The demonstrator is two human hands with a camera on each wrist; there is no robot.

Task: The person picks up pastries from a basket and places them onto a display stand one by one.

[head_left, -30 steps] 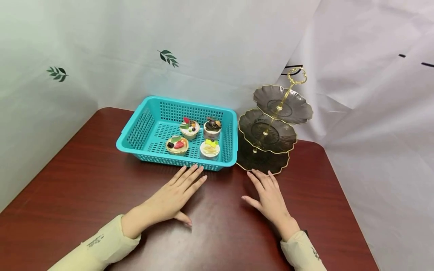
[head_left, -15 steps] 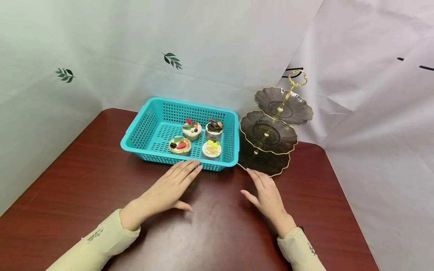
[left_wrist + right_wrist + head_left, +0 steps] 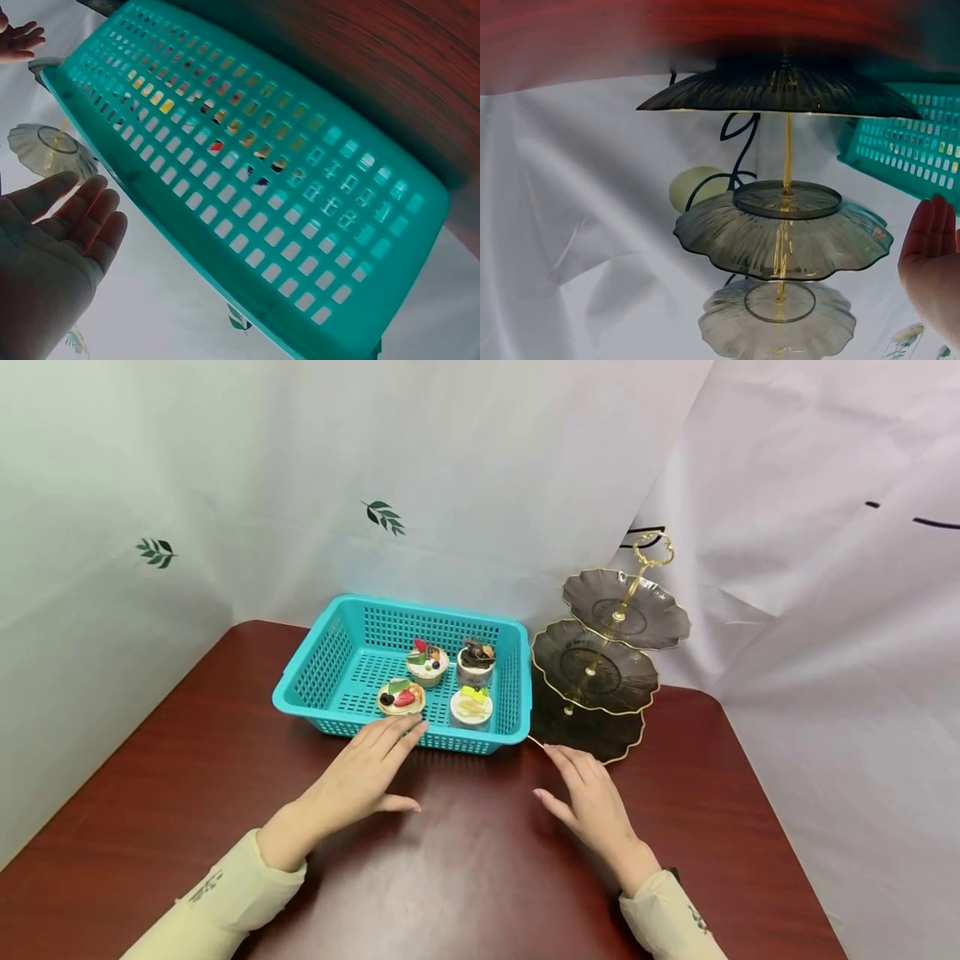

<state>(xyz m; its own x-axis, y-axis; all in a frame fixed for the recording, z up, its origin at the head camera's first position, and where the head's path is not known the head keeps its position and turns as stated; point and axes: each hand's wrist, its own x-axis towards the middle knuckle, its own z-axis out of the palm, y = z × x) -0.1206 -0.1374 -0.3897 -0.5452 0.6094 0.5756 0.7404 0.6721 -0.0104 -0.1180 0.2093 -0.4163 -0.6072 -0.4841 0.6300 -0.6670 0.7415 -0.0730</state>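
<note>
My left hand (image 3: pixel 360 781) hovers at the front side of a turquoise plastic basket (image 3: pixel 300 693), fingers extended and thumb apart, holding nothing. In the left wrist view its fingers (image 3: pixel 94 214) lie beside the basket's rim. Inside the basket, towards the right, are two fruit-topped tarts, one at the back (image 3: pixel 427 667) and one in front (image 3: pixel 402 697), a dark-topped cup cake (image 3: pixel 476 664) and a cup cake with yellow topping (image 3: pixel 471 706). My right hand (image 3: pixel 596 810) holds nothing either; its fingers reach towards the lowest plate of a three-tier cake stand (image 3: pixel 596 672). Contact there cannot be told.
The dark red wooden table (image 3: pixel 450 893) carries the basket and the stand side by side near its back edge. A pale curtain (image 3: pixel 487 468) with leaf prints hangs behind. The stand's gold ring handle (image 3: pixel 654 550) rises at the top.
My left hand has shifted slightly left and towards the basket's front rim. The right hand stays nearly in place, its fingers closer together. The head view has tilted up a little.
</note>
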